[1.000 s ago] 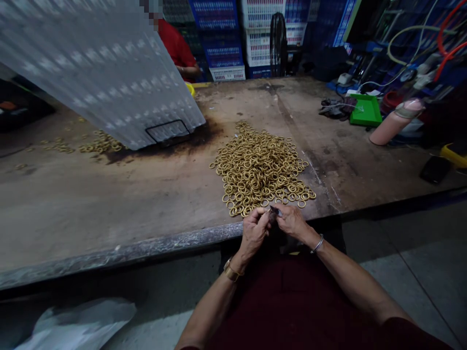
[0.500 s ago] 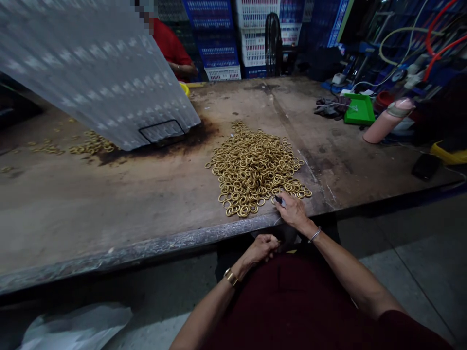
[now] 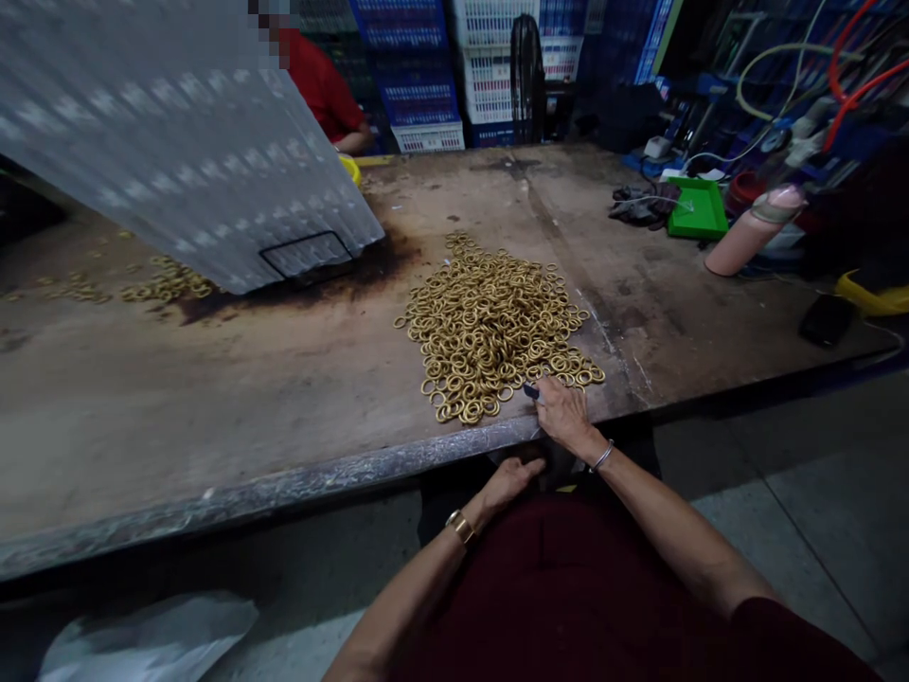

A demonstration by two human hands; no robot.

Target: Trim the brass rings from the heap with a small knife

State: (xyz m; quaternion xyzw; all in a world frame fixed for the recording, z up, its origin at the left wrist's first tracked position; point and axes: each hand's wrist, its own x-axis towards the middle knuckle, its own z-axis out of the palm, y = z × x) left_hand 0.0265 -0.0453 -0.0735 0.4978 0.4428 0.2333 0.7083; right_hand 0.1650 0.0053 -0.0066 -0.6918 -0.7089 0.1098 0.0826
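My right hand (image 3: 564, 415) rests at the near edge of a heap of brass-coloured rings (image 3: 490, 317), closed around a small black-tipped tool (image 3: 530, 390). Most of that tool is hidden by my fingers, so its exact kind does not show. Below the table's front edge, my left hand (image 3: 506, 481) is held over my lap, thumb and a finger apart. No ring shows in it, though some of its fingers are hidden.
A big grey ribbed panel with a black wire handle (image 3: 305, 256) stands on the wooden table (image 3: 284, 379) at left, loose rings (image 3: 167, 281) beside it. A person in red is behind. At right are a green tray (image 3: 698, 208), a pink bottle (image 3: 753, 230) and a phone (image 3: 826, 320).
My left hand has gone from a pinch on something small to fingers apart. My right hand has shifted slightly left, still holding the black-tipped tool.
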